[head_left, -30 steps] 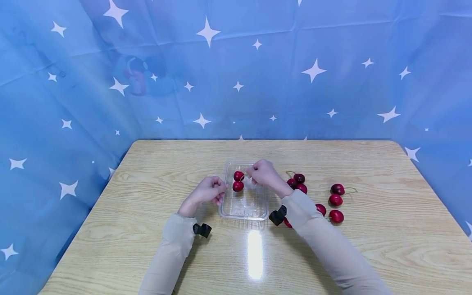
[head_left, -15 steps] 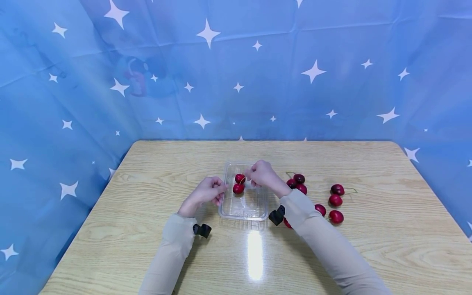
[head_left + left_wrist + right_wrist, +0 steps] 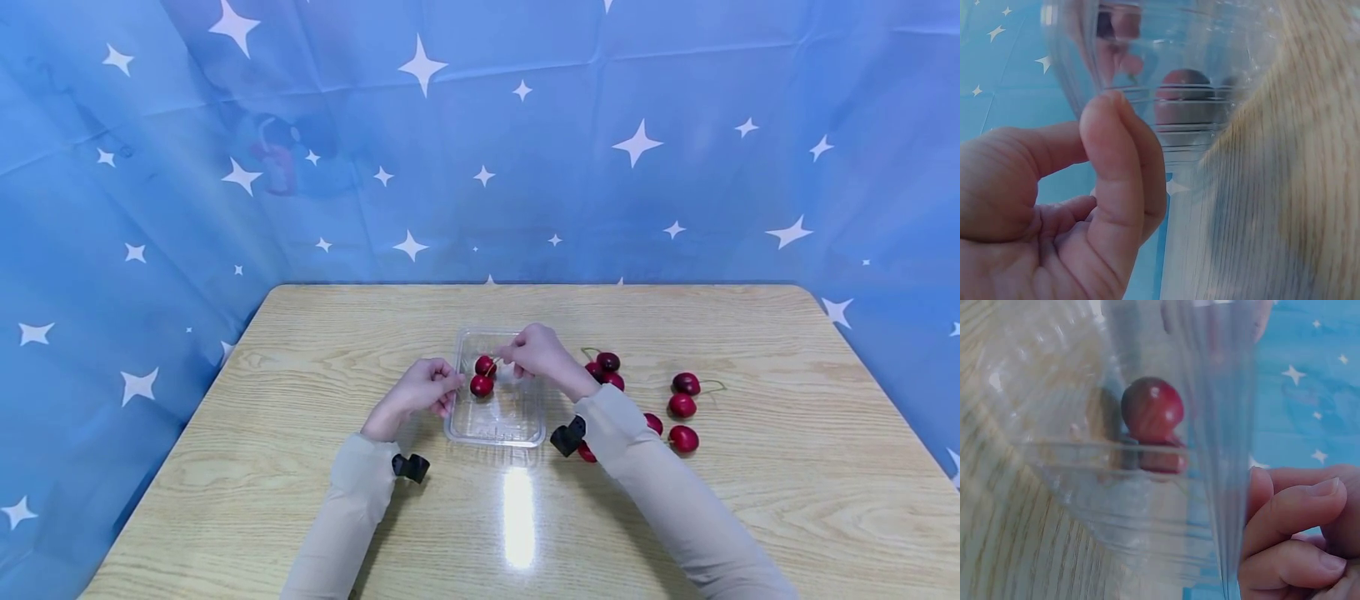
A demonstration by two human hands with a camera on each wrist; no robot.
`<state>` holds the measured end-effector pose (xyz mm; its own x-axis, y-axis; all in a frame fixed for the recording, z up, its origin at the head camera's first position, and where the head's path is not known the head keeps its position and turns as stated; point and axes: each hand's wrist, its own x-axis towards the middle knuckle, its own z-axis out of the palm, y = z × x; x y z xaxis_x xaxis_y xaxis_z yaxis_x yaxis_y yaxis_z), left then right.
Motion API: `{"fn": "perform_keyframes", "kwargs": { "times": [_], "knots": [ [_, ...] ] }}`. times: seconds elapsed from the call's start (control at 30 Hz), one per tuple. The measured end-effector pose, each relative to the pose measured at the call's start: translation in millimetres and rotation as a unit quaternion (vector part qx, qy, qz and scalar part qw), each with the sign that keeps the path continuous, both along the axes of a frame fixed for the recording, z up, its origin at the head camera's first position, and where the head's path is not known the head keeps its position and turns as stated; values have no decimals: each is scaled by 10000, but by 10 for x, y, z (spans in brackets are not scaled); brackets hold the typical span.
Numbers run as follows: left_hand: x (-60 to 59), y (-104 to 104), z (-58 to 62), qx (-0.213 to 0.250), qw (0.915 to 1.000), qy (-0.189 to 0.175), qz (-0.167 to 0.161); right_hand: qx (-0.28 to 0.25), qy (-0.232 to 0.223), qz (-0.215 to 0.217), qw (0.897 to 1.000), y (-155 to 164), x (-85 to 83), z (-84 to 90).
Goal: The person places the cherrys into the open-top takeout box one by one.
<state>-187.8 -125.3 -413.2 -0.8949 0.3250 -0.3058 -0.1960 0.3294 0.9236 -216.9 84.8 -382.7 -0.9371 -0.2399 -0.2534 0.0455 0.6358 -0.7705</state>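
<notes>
A clear plastic tray (image 3: 517,429) sits near the middle of the wooden table (image 3: 300,500), between the two hands. Inside it, toward its far left part, lie two red cherries (image 3: 482,377), one just behind the other and touching or nearly so.

The right hand (image 3: 538,354) hovers over the tray's far right part with its fingers curled together, seemingly pinching a thin cherry stem; the head view is too small to be sure what it pinches, and the right wrist view shows only curled fingers (image 3: 1291,515) beside the tray's clear wall. The left hand (image 3: 422,390) rests on the table against the tray's left wall, fingers curled, fingertips (image 3: 1119,162) touching the ribbed plastic; whether they grip the wall or merely lean on it cannot be told.

To the right of the tray, loose cherries (image 3: 681,406) lie on the bare wood in small clusters, some with green stems, a few partly hidden behind the right sleeve (image 3: 660,500).

The table is pale oak-grain laminate with rounded corners, and a bright glare (image 3: 519,517) falls on it in front of the tray. A blue cloth backdrop (image 3: 480,142) printed with white stars rises behind and to both sides.
</notes>
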Motion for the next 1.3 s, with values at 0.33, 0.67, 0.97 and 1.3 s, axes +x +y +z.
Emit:
{"fn": "perform_keyframes", "kwargs": {
  "times": [0.33,0.67,0.97,1.3],
  "knots": [
    [9,-4,17,41,10000,30,6,-269,150,-78,9995,143,57,64],
    [8,-12,6,6,10000,8,-17,-547,244,-118,9981,287,124,137],
    [-1,-11,3,-58,10000,17,-8,-504,432,-98,9977,451,197,203],
    [86,14,207,-44,9999,-21,-148,-599,447,-204,9970,684,283,188]
  ]
}}
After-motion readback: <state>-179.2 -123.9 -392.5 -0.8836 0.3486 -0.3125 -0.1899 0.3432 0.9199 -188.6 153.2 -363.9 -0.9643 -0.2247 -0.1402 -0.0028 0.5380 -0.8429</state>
